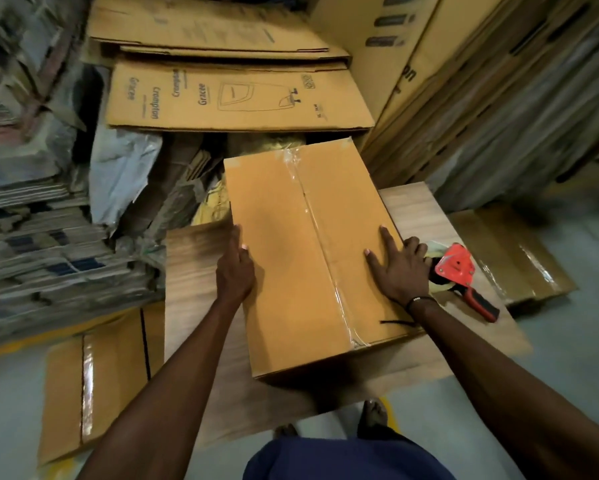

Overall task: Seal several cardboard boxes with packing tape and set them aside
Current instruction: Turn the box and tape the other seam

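Observation:
A closed brown cardboard box (284, 244) lies on a low wooden board (194, 292), with clear tape along its centre seam. My left hand (234, 268) lies against the box's left edge with straight fingers. My right hand (400, 268) presses flat on the top near the right edge, index finger and thumb spread. A red tape dispenser (460, 271) with a black-and-red handle lies on the board just right of my right hand, and neither hand holds it.
Flattened printed cartons (235, 95) are stacked behind the box. Piles of flat cardboard (31, 237) fill the left side, and tall sheets (499, 116) lean at the right. Taped boxes sit on the floor at the left (97, 386) and the right (519, 258). My feet (370, 414) stand at the board's near edge.

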The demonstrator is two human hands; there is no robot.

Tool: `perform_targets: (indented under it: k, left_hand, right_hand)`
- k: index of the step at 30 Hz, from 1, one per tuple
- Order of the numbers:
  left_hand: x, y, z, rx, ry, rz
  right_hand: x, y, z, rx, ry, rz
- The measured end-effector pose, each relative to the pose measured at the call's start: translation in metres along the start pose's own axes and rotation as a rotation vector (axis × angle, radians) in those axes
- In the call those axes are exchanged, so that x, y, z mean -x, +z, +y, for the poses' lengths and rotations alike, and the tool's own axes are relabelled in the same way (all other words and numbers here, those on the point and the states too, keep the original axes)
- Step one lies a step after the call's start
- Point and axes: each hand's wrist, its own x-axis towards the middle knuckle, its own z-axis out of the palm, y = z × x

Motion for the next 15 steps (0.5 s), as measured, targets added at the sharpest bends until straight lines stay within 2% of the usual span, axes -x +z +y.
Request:
perform_targets:
  k: [6, 9, 12, 15]
  left_hand:
    - [-0.008, -0.003, 0.005, -0.095, 0.026, -0.031]
    - [-0.005, 0.001, 0.014, -0.228, 0.040, 0.070]
    - [0.005, 0.014, 0.051, -0.184, 0.160, 0.123]
    - [0.015, 0.045, 0.104, -0.007, 0.376, -0.022]
  right_hand:
    - [-0.007, -0.008, -0.001, -0.097, -0.008, -0.122]
    - [-0.007, -0.022, 0.012, -0.277, 0.006, -0.121]
    - [-0.006, -0.040, 0.036, -0.361, 0.040, -0.029]
    - [-0.007, -0.054, 0.076, -0.355, 0.064, -0.007]
